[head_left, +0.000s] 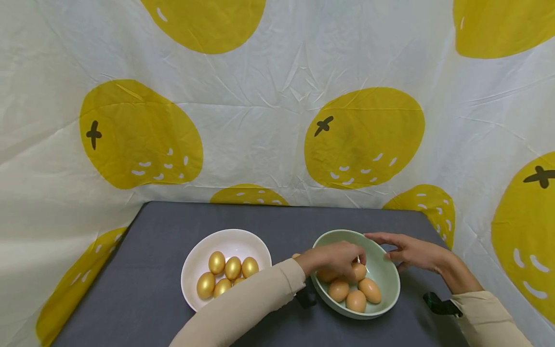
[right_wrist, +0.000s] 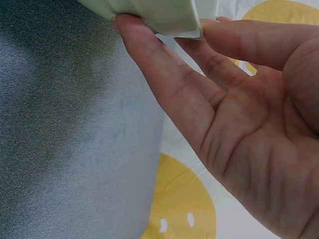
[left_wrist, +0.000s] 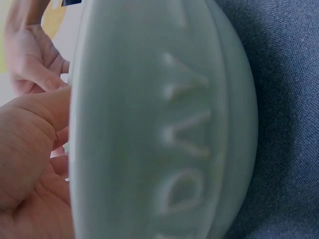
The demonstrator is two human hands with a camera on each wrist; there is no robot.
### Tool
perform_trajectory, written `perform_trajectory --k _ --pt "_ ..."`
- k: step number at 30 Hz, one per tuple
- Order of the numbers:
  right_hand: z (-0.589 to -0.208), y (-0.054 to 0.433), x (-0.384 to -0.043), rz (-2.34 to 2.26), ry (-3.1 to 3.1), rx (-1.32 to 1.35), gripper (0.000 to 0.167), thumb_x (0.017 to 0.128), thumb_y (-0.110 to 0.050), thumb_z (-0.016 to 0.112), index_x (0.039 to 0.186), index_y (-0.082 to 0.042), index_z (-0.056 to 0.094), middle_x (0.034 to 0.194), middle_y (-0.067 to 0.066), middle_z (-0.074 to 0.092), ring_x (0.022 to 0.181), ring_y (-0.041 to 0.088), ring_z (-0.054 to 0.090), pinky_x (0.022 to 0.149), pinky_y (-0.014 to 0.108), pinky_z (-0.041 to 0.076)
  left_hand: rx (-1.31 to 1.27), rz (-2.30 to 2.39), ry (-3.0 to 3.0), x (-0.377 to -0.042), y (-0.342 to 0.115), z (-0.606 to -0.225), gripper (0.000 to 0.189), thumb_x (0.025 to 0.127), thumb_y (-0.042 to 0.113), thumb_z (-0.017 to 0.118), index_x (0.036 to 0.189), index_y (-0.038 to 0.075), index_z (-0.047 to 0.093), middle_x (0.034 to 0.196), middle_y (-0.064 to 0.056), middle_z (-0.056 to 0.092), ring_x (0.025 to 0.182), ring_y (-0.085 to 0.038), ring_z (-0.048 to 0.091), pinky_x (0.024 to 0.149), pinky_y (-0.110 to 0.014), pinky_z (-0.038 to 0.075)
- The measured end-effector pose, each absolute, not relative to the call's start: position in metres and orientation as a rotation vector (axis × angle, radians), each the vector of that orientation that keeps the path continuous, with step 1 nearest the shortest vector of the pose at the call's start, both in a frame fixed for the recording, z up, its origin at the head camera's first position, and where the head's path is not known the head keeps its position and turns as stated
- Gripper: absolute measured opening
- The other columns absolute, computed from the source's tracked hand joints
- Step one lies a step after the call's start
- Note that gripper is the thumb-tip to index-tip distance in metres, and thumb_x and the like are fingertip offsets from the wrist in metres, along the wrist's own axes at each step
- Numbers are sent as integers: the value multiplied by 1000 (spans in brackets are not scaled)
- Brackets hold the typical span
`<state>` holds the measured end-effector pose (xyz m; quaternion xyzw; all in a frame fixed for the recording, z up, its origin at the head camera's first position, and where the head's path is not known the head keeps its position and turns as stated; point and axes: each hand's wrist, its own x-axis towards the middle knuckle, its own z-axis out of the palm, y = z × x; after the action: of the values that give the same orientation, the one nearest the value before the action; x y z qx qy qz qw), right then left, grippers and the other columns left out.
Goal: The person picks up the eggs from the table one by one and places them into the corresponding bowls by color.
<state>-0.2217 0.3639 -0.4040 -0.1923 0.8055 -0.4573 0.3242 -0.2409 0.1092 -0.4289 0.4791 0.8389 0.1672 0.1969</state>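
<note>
My left hand [head_left: 340, 258] reaches down into the pale green bowl [head_left: 388, 284], its fingertips among several brown eggs [head_left: 356, 301]. Whether those fingers hold an egg I cannot tell, since the back of the hand covers them in the head view and the bowl wall [left_wrist: 134, 124] in the left wrist view. At the bowl's right side, my right hand [head_left: 412, 250] grips the rim. In the right wrist view its thumb lies at the rim's edge and the fingers [right_wrist: 164, 74] reach under the outer wall.
A white bowl [head_left: 191, 260] with several golden eggs [head_left: 217, 262] stands to the left, partly behind my left sleeve [head_left: 256, 301]. A small brown rounded thing [head_left: 296, 255] peeks out beside my left wrist. A patterned curtain [head_left: 256, 135] hangs behind the dark table [head_left: 143, 289].
</note>
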Motion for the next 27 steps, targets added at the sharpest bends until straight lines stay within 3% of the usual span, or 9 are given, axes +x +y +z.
perform_trajectory --k 13,18,27 --pt "-405 365 -221 -1209 2097 -521 64 105 -5 49 163 -11 21 162 34 14 132 44 50 88 52 58 1295 387 2308 -237 112 -433 33 90 18 76 120 18 65 105 10 63 90 -3 56 78 -12 43" --pt "-405 364 -220 -1217 2092 -520 64 105 -4 48 163 -12 21 162 34 14 130 42 53 88 51 58 1284 463 2308 -236 103 -428 36 89 17 77 123 14 66 110 4 66 96 -4 58 81 -12 44" --pt "-403 364 -222 -1209 2097 -489 64 105 -5 49 163 -12 22 160 34 17 128 42 54 86 52 58 1329 649 2326 -263 66 -410 37 93 15 74 129 9 66 119 -5 69 105 -9 63 84 -14 48"
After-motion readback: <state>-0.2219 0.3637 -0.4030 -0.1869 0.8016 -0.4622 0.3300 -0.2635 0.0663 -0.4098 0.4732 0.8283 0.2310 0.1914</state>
